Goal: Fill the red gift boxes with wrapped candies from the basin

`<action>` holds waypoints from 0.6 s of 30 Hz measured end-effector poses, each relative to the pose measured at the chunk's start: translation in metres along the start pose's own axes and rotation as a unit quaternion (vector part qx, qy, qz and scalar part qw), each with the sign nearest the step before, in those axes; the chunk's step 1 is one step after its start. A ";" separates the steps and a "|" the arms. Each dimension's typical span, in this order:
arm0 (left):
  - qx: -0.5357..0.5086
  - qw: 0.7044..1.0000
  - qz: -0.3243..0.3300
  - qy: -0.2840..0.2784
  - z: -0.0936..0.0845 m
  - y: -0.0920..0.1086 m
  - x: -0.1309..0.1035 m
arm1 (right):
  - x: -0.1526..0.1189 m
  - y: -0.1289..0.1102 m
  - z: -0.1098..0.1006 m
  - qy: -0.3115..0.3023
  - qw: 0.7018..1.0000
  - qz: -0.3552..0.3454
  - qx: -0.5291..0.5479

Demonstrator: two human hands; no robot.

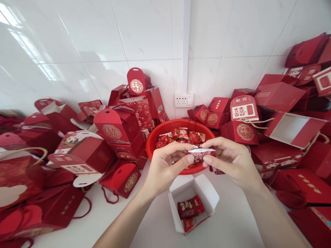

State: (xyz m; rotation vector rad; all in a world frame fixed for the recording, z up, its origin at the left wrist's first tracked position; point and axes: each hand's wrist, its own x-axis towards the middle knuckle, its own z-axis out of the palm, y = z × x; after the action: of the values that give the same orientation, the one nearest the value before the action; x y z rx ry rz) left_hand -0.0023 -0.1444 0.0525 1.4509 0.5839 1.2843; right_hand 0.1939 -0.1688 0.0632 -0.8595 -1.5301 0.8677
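Between both hands I hold a small dark red patterned paper packet [199, 155] with a white inner edge showing along its top. My left hand [167, 165] pinches its left end between thumb and fingers, and my right hand [234, 162] pinches the right end. Below them stands an open box [210, 194] with white flaps spread. Inside it lie a dark red wrapped packet [191, 207] and a brighter red wrapped piece [188, 224]. Just behind my hands is a red plastic basket [152, 136] holding wrapped sweets [183, 133], partly hidden by my fingers.
Piled red gift boxes crowd the left, among them a stacked box [112, 125] and a tilted one [90, 155]. More boxes [240, 132] heap up on the right, one [294, 129] open. A socket [184, 100] sits on the tiled wall.
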 end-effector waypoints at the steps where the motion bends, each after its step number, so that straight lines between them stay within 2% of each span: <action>1: 0.004 1.000 0.000 0.001 0.000 0.000 0.000 | 0.000 -0.001 0.000 0.000 1.000 0.001 -0.002; 18: -0.012 1.000 0.008 -0.006 0.001 -0.002 0.001 | -0.001 0.000 0.002 0.006 1.000 -0.010 0.012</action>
State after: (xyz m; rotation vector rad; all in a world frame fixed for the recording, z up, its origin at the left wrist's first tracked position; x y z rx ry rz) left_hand -0.0003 -0.1436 0.0517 1.4443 0.5483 1.2896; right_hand 0.1918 -0.1702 0.0624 -0.8297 -1.5127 0.8644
